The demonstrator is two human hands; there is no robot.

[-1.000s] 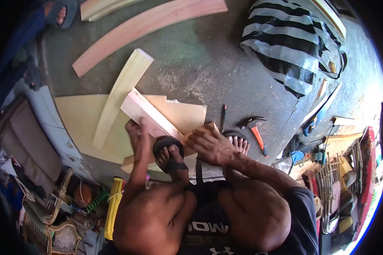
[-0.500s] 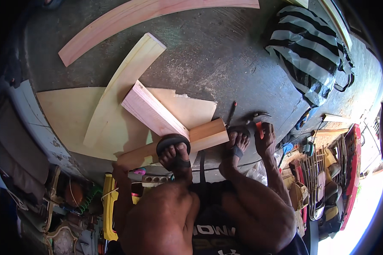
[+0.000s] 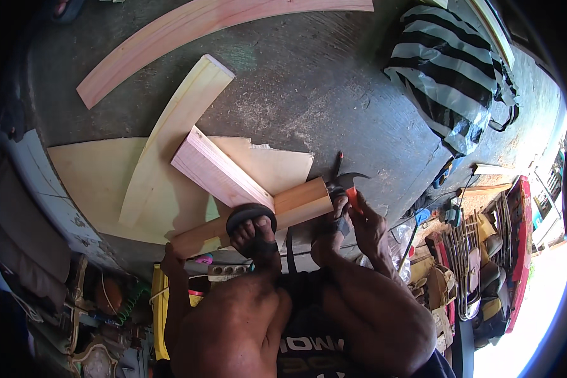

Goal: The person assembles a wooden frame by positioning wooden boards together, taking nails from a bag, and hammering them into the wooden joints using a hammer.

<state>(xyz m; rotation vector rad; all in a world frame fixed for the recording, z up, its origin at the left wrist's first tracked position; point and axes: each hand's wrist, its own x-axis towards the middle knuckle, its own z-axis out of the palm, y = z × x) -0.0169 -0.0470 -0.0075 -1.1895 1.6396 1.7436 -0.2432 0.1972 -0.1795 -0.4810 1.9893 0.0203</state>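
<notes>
My right hand (image 3: 370, 225) is closed round the orange handle of a claw hammer (image 3: 357, 200). The dark hammer head lies just past the right end of a brown wooden board (image 3: 302, 205), beside my right foot; I cannot tell whether it touches the wood. At the board's left end, my left hand (image 3: 173, 258) grips it, its fingers partly hidden. My sandalled left foot (image 3: 255, 233) presses on the board's middle. A pinkish wooden piece (image 3: 223, 167) meets this board at an angle, and part of it rests over a pale curved plank (image 3: 170, 142).
A thin plywood sheet (image 3: 88, 164) lies under the pieces. A long curved plank (image 3: 138, 57) is farther off. At right are a striped plastic bag (image 3: 444, 75) and stacked metal-framed chairs (image 3: 469, 271). A pencil-like stick (image 3: 339, 164) lies beyond the hammer. A power strip (image 3: 227, 272) sits near my left leg.
My right hand has brought the hammer leftward, close to the board's right end. My left hand stays at the other end. The whole view has shifted slightly, showing more of another person's foot at top left.
</notes>
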